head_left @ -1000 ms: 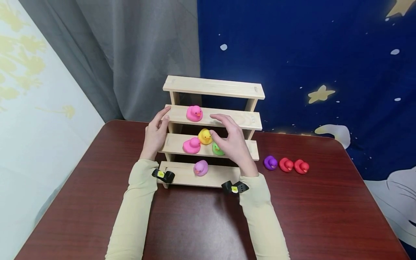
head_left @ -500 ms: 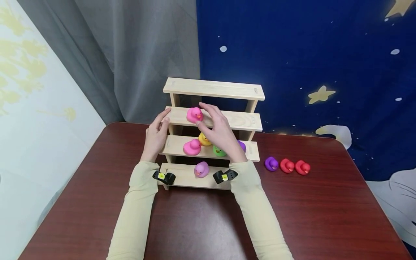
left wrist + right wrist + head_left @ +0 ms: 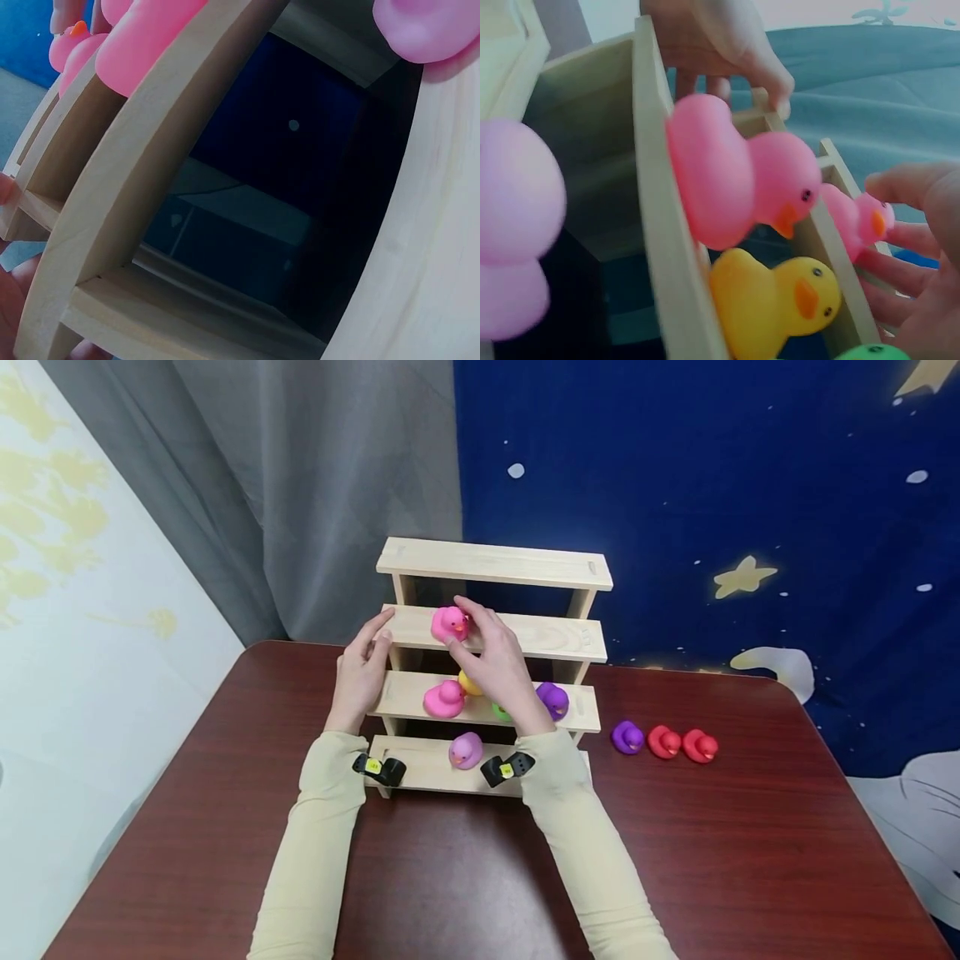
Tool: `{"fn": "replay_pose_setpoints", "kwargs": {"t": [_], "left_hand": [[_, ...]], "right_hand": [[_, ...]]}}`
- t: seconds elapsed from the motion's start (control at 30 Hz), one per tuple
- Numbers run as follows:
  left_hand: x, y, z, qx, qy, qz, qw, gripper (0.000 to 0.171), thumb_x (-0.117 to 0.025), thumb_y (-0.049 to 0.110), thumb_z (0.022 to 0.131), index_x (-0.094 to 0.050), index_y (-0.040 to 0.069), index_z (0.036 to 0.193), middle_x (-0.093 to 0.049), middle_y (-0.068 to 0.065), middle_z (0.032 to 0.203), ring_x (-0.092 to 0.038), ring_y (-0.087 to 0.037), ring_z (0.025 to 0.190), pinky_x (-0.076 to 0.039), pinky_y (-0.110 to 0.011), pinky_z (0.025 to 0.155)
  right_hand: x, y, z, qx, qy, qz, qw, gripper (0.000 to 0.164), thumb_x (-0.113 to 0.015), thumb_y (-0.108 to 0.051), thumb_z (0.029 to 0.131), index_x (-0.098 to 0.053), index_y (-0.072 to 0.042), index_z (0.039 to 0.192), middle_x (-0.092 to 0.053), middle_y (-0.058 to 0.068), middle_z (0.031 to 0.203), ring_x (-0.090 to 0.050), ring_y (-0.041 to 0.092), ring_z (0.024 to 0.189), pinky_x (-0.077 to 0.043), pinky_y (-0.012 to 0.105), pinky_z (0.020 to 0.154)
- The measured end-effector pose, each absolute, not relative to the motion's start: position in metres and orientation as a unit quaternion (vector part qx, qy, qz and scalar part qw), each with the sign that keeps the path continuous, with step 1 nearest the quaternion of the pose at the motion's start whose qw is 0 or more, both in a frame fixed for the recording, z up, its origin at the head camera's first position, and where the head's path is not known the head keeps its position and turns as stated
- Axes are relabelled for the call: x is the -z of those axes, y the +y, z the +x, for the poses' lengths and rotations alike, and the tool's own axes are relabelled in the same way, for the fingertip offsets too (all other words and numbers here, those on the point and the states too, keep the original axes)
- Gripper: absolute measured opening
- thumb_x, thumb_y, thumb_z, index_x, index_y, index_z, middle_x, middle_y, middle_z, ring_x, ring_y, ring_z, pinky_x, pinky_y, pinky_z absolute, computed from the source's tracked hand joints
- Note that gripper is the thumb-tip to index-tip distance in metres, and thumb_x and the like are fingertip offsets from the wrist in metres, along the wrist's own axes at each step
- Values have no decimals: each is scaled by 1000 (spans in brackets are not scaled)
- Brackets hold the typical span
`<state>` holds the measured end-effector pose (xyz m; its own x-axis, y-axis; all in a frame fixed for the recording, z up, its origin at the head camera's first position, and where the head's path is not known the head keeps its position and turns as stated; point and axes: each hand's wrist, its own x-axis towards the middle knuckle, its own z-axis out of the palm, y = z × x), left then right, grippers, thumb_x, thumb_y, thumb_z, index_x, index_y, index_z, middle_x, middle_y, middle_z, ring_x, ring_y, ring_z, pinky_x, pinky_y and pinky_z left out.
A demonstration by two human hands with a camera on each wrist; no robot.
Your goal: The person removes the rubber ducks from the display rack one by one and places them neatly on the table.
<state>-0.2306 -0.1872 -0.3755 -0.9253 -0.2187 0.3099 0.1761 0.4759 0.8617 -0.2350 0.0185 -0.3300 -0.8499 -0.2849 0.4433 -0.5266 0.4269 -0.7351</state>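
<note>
My right hand (image 3: 495,664) is at the pink rubber duck (image 3: 448,624) on the second shelf from the top, thumb and fingers on either side of its head (image 3: 874,217). My left hand (image 3: 358,681) holds the left end of the tiered wooden shelf rack (image 3: 495,560), fingers along the board ends. On the tier below sit another pink duck (image 3: 444,699), a yellow duck (image 3: 776,300), a green duck (image 3: 874,352) and a purple duck (image 3: 553,700). The right hand partly covers the yellow and green ones. A lilac duck (image 3: 466,751) sits on the bottom shelf.
Right of the rack, on the dark red-brown table (image 3: 720,843), a purple duck (image 3: 627,737) and two red ducks (image 3: 664,742) stand in a row. Grey and blue curtains (image 3: 675,485) hang behind the table.
My right hand has moved left from above the green duck to the upper pink duck, closing in around it. The purple duck on the rack has come into view. The left hand stays put.
</note>
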Motion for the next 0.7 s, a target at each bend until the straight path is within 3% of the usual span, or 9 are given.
{"fn": "replay_pose_setpoints", "kwargs": {"t": [0.27,0.47,0.7], "left_hand": [[375,-186,-230,517,-833,3,197,37,-48,35,102,-56,32,137,-34,-3,62,-36,-20,62,-33,-32,67],[375,-185,-231,518,-833,3,196,36,-48,35,102,-56,32,137,-36,-5,63,-40,-21,66,-34,-32,72],[374,-187,-230,513,-836,8,195,37,-48,37,102,-56,34,137,-38,-6,64,-42,-21,70,-34,-34,73]], "right_hand": [[334,15,-233,-521,-802,242,167,36,-64,-2,91,-60,-2,127,-61,12,110,-60,19,95,-49,22,81],[331,22,-227,-524,-798,255,157,35,-64,1,90,-60,1,125,-61,14,116,-65,22,96,-49,23,84],[329,32,-215,-505,-798,282,170,35,-68,0,86,-64,2,121,-63,14,116,-64,25,100,-45,37,93]]}}
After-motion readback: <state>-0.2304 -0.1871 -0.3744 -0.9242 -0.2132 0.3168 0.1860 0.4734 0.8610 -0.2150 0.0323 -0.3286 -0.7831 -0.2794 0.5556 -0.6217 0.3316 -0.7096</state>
